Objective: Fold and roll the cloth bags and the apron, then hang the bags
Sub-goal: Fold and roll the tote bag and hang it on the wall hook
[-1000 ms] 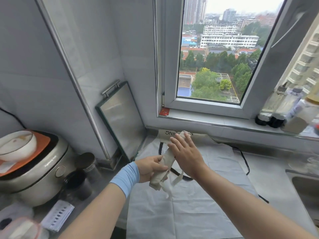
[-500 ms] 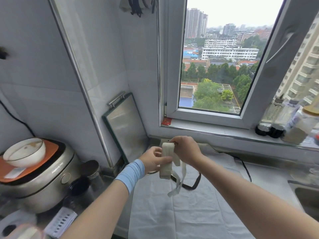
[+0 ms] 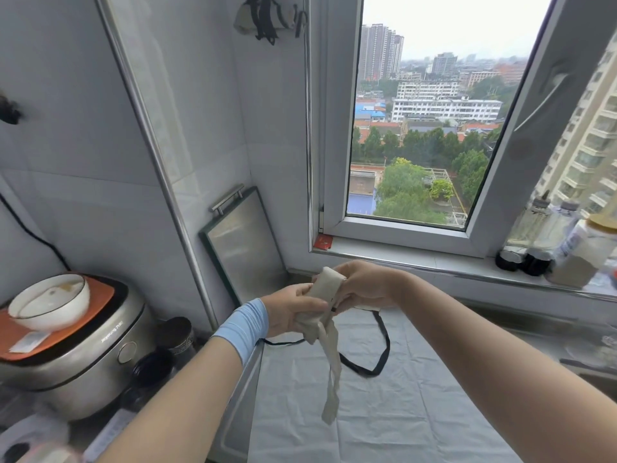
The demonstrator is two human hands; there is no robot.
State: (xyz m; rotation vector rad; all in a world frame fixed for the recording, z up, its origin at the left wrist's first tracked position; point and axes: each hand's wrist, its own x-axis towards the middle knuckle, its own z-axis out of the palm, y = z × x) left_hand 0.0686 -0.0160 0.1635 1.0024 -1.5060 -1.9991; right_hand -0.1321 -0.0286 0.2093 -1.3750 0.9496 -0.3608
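Both hands meet at chest height above the counter, clamped on one rolled cloth bag (image 3: pixel 326 285): the left hand (image 3: pixel 293 312), a blue sleeve on its wrist, wraps the lower part of the roll, and the right hand (image 3: pixel 365 289) curls round its upper end, so the cream roll sits tilted between the two palms with its top poking out above the right fingers. From the bottom of the roll, just under the left hand, the bag's straps (image 3: pixel 332 375) hang loose in the air. Behind the hands a window (image 3: pixel 410 228) looks out on trees and blocks of flats. Below them a grey cloth (image 3: pixel 417 422) lies spread flat over the counter, creased in squares. It is probably the apron, though its outline runs out of view, and a thin black strap (image 3: pixel 384 349) loops across its far part, right under the hands. At the left stands a steel rice cooker (image 3: pixel 83 359) with an orange lid. A steel board (image 3: pixel 245 242) with a bar handle leans against the tiled wall near the corner. A white bowl (image 3: pixel 50 305) rests on the cooker's lid. Bottles (image 3: pixel 547 238) crowd the right end of the sill. High on the wall, well above the hands, a small pale bundle with dark straps (image 3: pixel 263 18) hangs — too cut off to tell what it is.
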